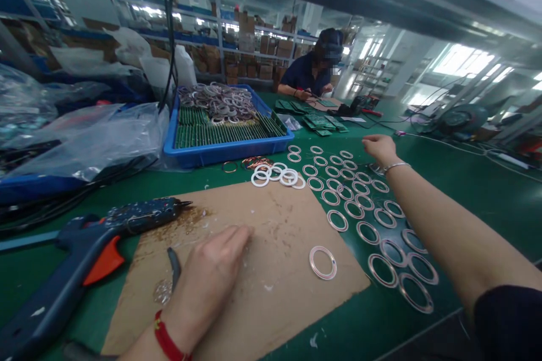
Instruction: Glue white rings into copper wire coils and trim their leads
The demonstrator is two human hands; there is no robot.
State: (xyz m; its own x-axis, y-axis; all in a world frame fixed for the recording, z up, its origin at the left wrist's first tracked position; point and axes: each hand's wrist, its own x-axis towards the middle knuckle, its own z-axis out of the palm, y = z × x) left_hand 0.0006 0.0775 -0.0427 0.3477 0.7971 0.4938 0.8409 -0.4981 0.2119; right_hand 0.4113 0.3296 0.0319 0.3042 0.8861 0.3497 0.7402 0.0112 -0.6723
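Observation:
My left hand (214,268) rests palm down on a brown cardboard sheet (262,220), fingers stretched forward, holding nothing I can see. A single ring (322,262) lies on the cardboard to its right. My right hand (380,148) reaches far out over rows of several rings (359,203) laid on the green table, its fingers curled down at the far end of the rows; what they hold, if anything, is hidden. A blue glue gun (97,237) with an orange trigger lies left of the cardboard.
A blue tray (224,149) with green boards and a heap of rings stands behind the cardboard. White rings (275,175) and copper coils (254,162) lie before it. Plastic bags (84,141) pile at left. Another person (315,70) works at the table's far end.

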